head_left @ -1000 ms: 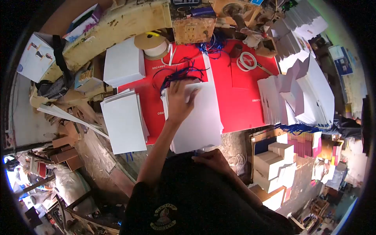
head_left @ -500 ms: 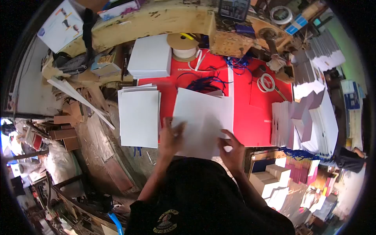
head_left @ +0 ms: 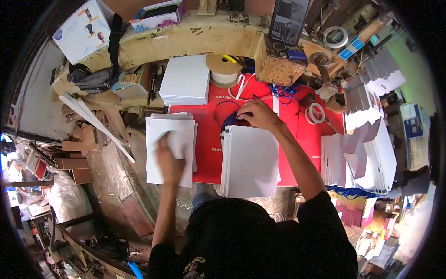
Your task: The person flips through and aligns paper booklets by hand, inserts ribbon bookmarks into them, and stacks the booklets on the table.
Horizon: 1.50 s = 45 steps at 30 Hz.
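Observation:
My left hand (head_left: pixel 169 162) is over the left stack of white sheets (head_left: pixel 158 132), its fingers smeared by motion. At the far end of the middle stack of white sheets (head_left: pixel 253 162), my right hand (head_left: pixel 260 115) has its fingers closed on dark blue ribbon (head_left: pixel 231 120). Part of the ribbon bundle is hidden under that hand. The middle stack lies on the red sheet (head_left: pixel 208 160), close to my body. Several thick edges show along its left side.
Behind stand another white stack (head_left: pixel 186 81) and a ribbon spool (head_left: pixel 223 69). A tape roll (head_left: pixel 315 113) lies on the red surface at right. Tall stacks of bound white blocks (head_left: pixel 332 151) line the right edge. A wooden block (head_left: pixel 282 65) carries a phone (head_left: pixel 289 21).
My left hand has moved from the middle stack to the left stack. My right hand has gone forward to the blue ribbon. The sheet held up between both hands now lies on the middle stack.

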Each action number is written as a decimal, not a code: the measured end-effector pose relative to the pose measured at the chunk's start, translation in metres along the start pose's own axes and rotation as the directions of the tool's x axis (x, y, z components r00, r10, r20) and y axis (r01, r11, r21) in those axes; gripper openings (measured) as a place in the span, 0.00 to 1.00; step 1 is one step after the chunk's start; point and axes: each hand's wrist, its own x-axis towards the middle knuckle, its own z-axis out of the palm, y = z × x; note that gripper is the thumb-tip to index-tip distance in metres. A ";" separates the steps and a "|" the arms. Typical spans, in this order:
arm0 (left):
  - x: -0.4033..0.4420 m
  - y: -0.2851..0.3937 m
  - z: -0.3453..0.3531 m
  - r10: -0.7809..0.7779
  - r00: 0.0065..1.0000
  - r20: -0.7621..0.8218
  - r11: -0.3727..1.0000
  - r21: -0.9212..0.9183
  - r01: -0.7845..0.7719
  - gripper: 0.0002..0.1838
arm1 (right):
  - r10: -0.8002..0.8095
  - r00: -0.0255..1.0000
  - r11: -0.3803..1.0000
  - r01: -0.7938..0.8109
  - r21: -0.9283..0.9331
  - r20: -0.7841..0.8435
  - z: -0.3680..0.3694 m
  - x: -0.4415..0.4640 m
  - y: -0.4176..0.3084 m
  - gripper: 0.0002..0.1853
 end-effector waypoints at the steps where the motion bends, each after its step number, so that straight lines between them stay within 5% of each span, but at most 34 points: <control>1: -0.003 0.038 0.019 0.050 0.985 0.164 0.971 -0.241 -0.009 0.22 | -0.006 0.999 1.000 0.007 -0.023 0.046 -0.008 0.002 0.000 0.09; 3: -0.010 0.088 0.060 0.310 0.848 0.430 0.917 -0.371 -0.147 0.26 | 0.099 0.985 0.995 -0.103 0.019 0.140 -0.031 0.007 -0.010 0.10; 4: -0.013 0.101 0.094 0.553 0.769 0.319 0.832 -0.256 -0.492 0.32 | 0.202 0.953 0.975 -0.218 0.048 0.224 -0.042 0.006 -0.011 0.12; 8: -0.005 0.135 0.132 0.560 0.689 0.461 0.827 -0.264 -0.496 0.43 | 0.240 0.969 0.971 -0.237 -0.038 0.062 -0.069 -0.029 0.011 0.13; 9: -0.007 0.133 0.138 0.571 0.676 0.465 0.819 -0.272 -0.505 0.43 | 0.400 0.914 0.916 -0.400 -0.016 0.072 -0.072 -0.041 0.013 0.12; 11: -0.010 0.126 0.148 0.586 0.744 0.322 0.810 -0.215 -0.545 0.42 | 0.410 0.912 0.912 -0.409 0.027 -0.006 -0.072 -0.067 0.016 0.12; 16: -0.006 0.132 0.146 0.629 0.689 0.361 0.778 -0.269 -0.568 0.42 | 0.458 0.871 0.889 -0.454 0.066 -0.178 -0.066 -0.098 0.009 0.13; 20: -0.006 0.135 0.143 0.563 0.749 0.349 0.821 -0.338 -0.460 0.43 | 0.463 0.853 0.886 -0.439 0.148 -0.240 -0.056 -0.106 0.010 0.12; 26: -0.008 0.135 0.142 0.573 0.753 0.324 0.814 -0.330 -0.477 0.42 | 0.552 0.803 0.833 -0.538 0.126 -0.225 -0.051 -0.111 0.008 0.12; 28: -0.009 0.136 0.140 0.670 0.691 0.272 0.742 -0.215 -0.635 0.42 | 0.524 0.814 0.852 -0.501 0.152 -0.250 -0.046 -0.111 0.014 0.12; 38: -0.009 0.131 0.147 0.611 0.740 0.283 0.792 -0.192 -0.580 0.44 | 0.515 0.815 0.857 -0.500 0.127 -0.265 -0.045 -0.101 0.018 0.12; 44: 0.010 0.126 0.138 0.663 0.709 0.242 0.730 -0.419 -0.540 0.34 | 0.588 0.793 0.806 -0.559 0.194 -0.161 -0.047 -0.135 0.005 0.11; 45: 0.014 0.115 0.140 0.603 0.765 0.227 0.700 -0.610 -0.371 0.31 | 0.610 0.785 0.782 -0.574 0.244 -0.109 -0.044 -0.148 -0.005 0.10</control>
